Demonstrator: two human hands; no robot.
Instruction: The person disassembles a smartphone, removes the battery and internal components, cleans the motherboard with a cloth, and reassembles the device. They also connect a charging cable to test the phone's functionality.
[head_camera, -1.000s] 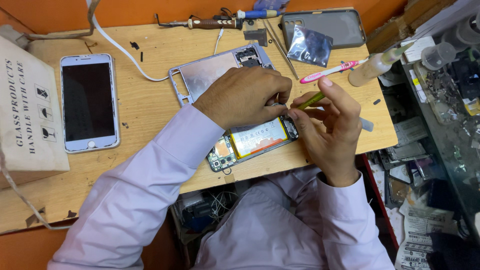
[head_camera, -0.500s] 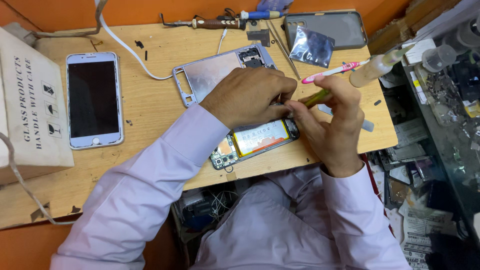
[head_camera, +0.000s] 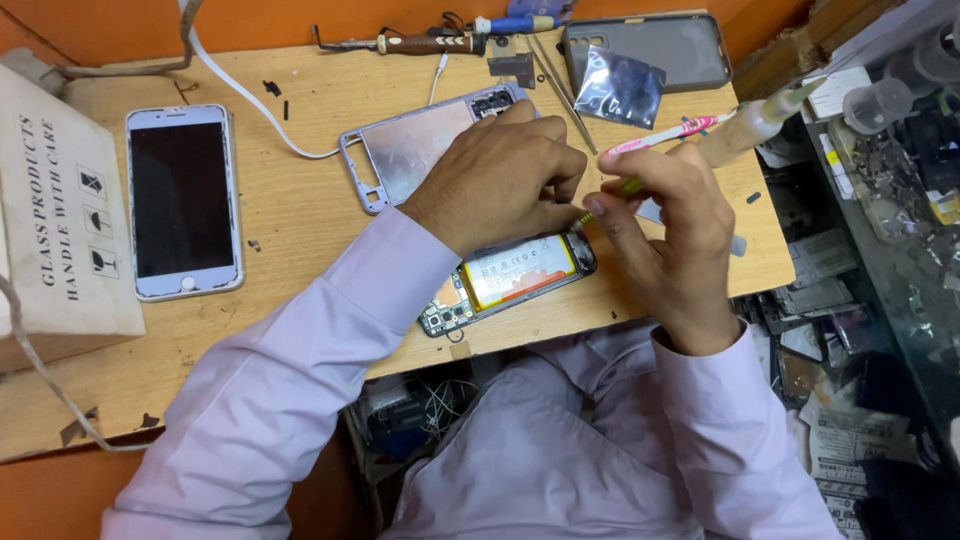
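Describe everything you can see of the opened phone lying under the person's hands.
The opened phone lies flat and slanted near the front edge of the wooden bench, back cover off. A yellow-faced battery fills its middle, a green circuit board shows at its lower left end, and a dark frame rims it. The left hand rests over its upper edge; the right hand brings a thin tool to its right end.

A white phone (head_camera: 185, 200) lies on tan wood (head_camera: 300, 210), beside a silver frame (head_camera: 415, 150) and pink pen (head_camera: 660, 135).

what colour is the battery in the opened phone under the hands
Yellow, with a white label patch; the battery shows best in the head view.
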